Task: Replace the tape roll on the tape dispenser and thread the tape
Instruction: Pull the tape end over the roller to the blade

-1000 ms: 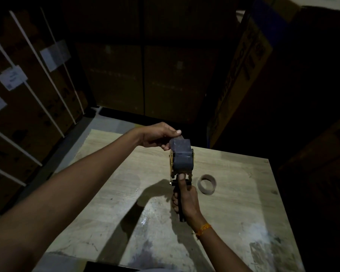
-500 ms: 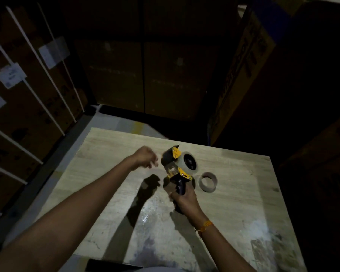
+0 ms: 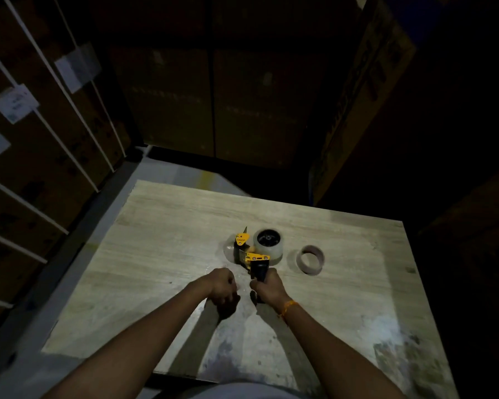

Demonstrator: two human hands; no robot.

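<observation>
Left hand [image 3: 222, 286]: curled into a loose fist, holding nothing, just beside the right.
Right hand [image 3: 267, 286]: fist closed round a handle, orange band at the wrist.

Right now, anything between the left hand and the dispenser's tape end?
Nothing visible. The left hand hovers closed over bare table, just left of the tape dispenser held by the right hand. The empty core sits off right.
</observation>
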